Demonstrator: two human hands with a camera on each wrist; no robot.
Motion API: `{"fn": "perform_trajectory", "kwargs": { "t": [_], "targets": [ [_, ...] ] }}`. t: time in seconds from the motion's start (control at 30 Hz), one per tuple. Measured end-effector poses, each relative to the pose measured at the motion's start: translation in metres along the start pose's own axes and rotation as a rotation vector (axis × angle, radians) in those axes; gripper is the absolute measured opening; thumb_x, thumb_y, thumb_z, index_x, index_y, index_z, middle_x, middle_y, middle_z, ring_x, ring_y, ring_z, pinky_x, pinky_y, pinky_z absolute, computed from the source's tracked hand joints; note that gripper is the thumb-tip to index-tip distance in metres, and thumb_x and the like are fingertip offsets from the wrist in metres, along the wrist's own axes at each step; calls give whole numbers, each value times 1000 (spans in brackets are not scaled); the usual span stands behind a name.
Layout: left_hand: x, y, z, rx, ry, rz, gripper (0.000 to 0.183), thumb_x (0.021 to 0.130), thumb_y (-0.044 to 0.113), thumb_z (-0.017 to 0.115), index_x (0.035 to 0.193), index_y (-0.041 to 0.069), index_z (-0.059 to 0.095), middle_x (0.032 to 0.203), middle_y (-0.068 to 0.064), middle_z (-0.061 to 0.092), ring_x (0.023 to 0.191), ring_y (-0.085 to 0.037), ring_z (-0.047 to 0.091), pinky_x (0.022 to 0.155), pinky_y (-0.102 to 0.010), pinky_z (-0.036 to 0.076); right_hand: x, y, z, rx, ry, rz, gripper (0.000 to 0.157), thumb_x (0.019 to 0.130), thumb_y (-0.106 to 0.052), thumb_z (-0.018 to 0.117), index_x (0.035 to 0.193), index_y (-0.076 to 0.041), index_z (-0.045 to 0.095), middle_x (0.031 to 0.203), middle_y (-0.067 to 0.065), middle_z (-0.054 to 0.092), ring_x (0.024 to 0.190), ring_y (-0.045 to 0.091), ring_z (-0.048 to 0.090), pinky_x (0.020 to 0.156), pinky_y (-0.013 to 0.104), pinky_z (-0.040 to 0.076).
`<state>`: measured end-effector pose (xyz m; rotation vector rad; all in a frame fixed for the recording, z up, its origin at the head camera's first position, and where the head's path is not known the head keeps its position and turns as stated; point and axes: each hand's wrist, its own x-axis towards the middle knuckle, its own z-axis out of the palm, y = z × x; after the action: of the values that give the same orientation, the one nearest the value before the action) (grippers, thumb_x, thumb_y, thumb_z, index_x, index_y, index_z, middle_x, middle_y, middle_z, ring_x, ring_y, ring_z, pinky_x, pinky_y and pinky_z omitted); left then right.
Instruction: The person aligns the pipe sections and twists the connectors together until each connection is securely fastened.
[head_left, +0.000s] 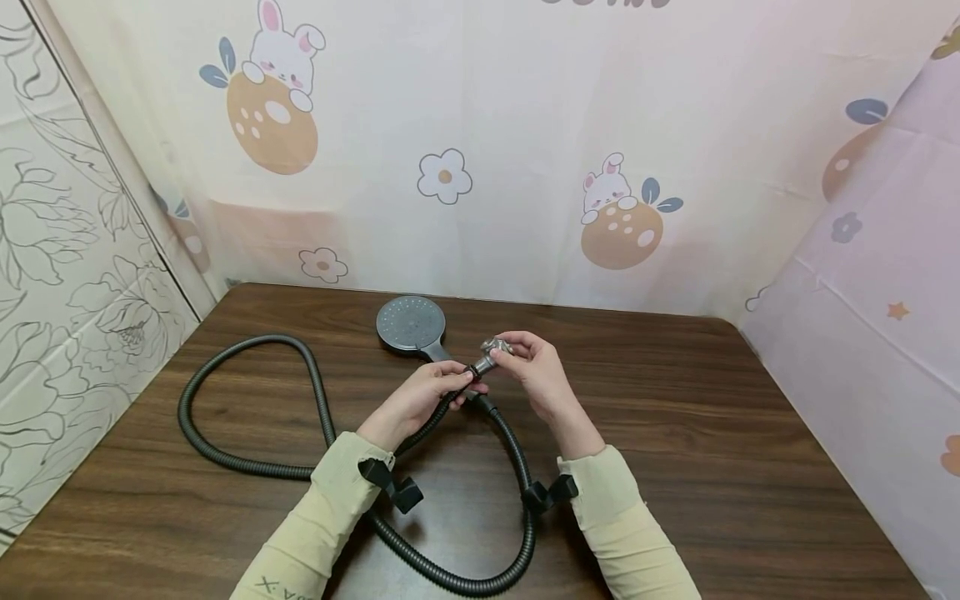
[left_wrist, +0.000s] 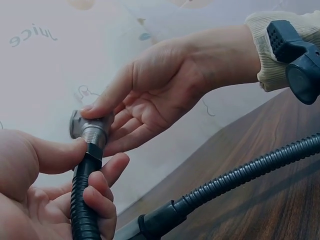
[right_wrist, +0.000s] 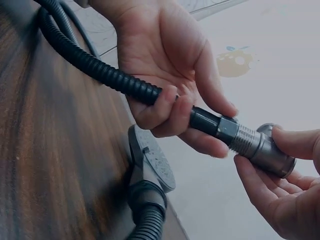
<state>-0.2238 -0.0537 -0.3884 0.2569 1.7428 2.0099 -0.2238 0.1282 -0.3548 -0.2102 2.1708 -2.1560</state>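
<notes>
My left hand [head_left: 422,398] grips the end of a black ribbed shower hose [left_wrist: 85,200], fingers curled round it and thumb at its dark hex nut [right_wrist: 228,129]. Between thumb and fingers, my right hand [head_left: 536,373] pinches a silver metal fitting [right_wrist: 272,154] with a round knob-like end. Silver threads [right_wrist: 245,141] show between the fitting's body and the nut, where hose and fitting meet in line. Behind the hands a grey shower head [head_left: 411,323] lies face up on the table, its handle partly hidden by the left hand. The hose's other end joins that handle.
On the brown wooden table [head_left: 712,433], the hose makes a wide loop [head_left: 195,392] at left and another below the hands, passing under the left forearm. A printed curtain [head_left: 517,167] hangs along the back edge. Black camera mounts [head_left: 393,483] sit on both wrists.
</notes>
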Motion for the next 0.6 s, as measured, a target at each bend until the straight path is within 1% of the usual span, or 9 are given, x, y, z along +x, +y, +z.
{"fn": "perform_trajectory", "kwargs": {
  "t": [0.1, 0.23, 0.47, 0.6],
  "targets": [
    [-1, 0, -1, -4, -8, 8, 14, 92, 13, 51, 101, 2, 53, 86, -1, 69, 61, -8, 47, 59, -20, 38, 0, -1, -2, -6, 24, -2, 30, 86, -3, 60, 113, 7, 52, 89, 0, 63, 76, 6, 62, 74, 28, 52],
    [-1, 0, -1, -7, -7, 16, 14, 91, 12, 52, 101, 2, 53, 87, -2, 69, 61, -9, 48, 60, -21, 37, 0, -1, -1, 3, 13, 13, 31, 86, -3, 59, 113, 8, 52, 88, -2, 64, 75, 6, 63, 75, 28, 52],
    [-1, 0, -1, 12, -10, 20, 16, 91, 13, 53, 102, 2, 52, 86, 0, 69, 62, -10, 47, 60, -22, 37, 0, 1, 2, 0, -5, 21, 30, 86, -3, 59, 113, 8, 52, 90, 2, 64, 77, 7, 63, 79, 31, 51],
    [-1, -1, -1, 28, -8, 27, 15, 90, 13, 55, 101, 3, 52, 84, 1, 69, 62, -9, 46, 59, -22, 37, -1, 1, 2, -13, -14, 16, 31, 86, -3, 59, 113, 9, 51, 93, 5, 64, 79, 7, 63, 78, 31, 51]
  ]
}}
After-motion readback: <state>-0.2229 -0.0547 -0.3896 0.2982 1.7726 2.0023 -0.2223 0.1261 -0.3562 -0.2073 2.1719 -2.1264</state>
